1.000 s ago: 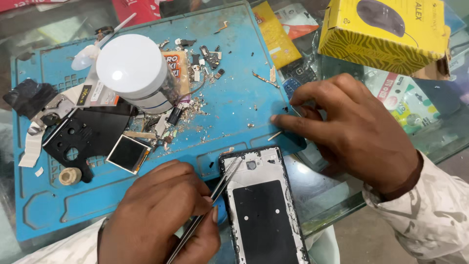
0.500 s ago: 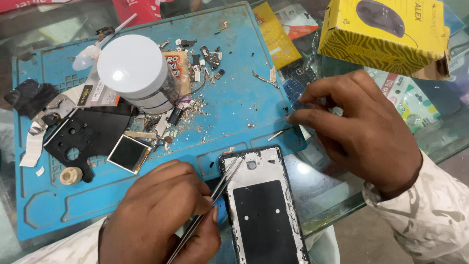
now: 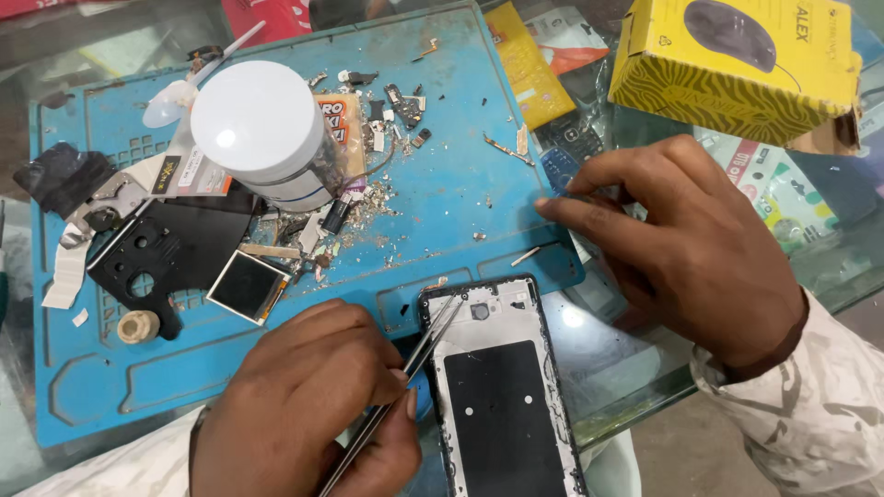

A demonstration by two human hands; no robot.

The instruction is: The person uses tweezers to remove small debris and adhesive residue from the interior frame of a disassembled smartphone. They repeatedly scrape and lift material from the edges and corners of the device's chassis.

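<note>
Since a second ago the right hand (image 3: 700,248) has drawn back toward the right edge of the blue rubber work mat (image 3: 460,175), its fingers (image 3: 580,213) now loosely spread, fingertips on the mat. Left hand (image 3: 313,405) pinches slim metal tweezers (image 3: 405,368), tips on the opened black-and-white phone frame (image 3: 502,396) lying at the mat's near edge on the glass bench (image 3: 635,387)

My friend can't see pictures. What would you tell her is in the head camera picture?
A person's left hand holds metal tweezers with the tips at the top of an opened phone, while the right hand reaches fingers onto the edge of a blue work mat. On the mat sit a white round jar, small phone parts and scraps; a yellow box lies beside it.
</note>
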